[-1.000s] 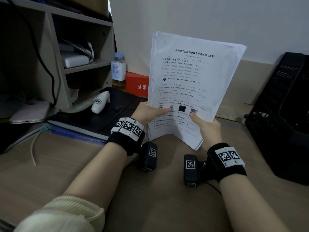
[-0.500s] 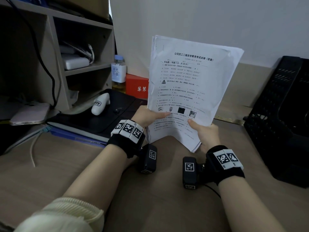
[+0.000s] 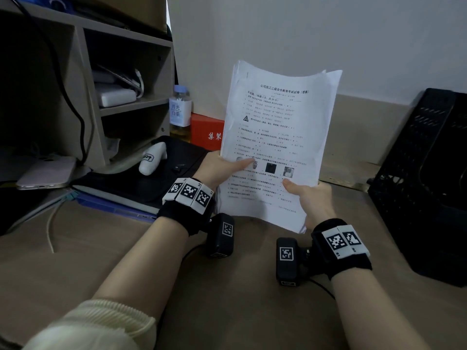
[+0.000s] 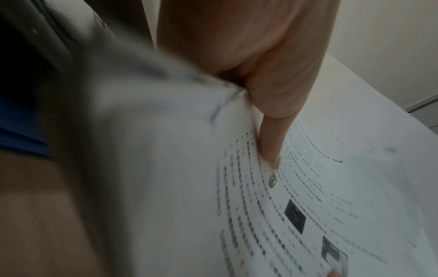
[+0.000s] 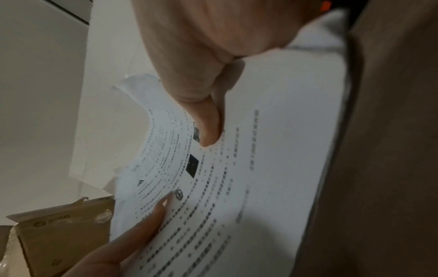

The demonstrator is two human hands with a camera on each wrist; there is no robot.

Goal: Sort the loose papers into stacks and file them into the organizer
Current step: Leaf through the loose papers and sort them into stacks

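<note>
White paper stack (image 3: 275,137) upright above desk (image 3: 126,261), left hand (image 3: 219,168) and right hand (image 3: 309,198) pinching its lower edge, thumbs in front

Your worktop (image 3: 106,261) is a brown wooden surface running back to the wall. At your far left a wooden shelf unit (image 3: 83,97) stands on it, with a phone (image 3: 46,173) lying at its foot. A black pad (image 3: 141,183) holds a white device (image 3: 153,159) (lying on its side). A bottle (image 3: 180,113) and red box (image 3: 206,132) stand near the wall; a black mesh organizer (image 3: 424,183) sits at your right.
</note>
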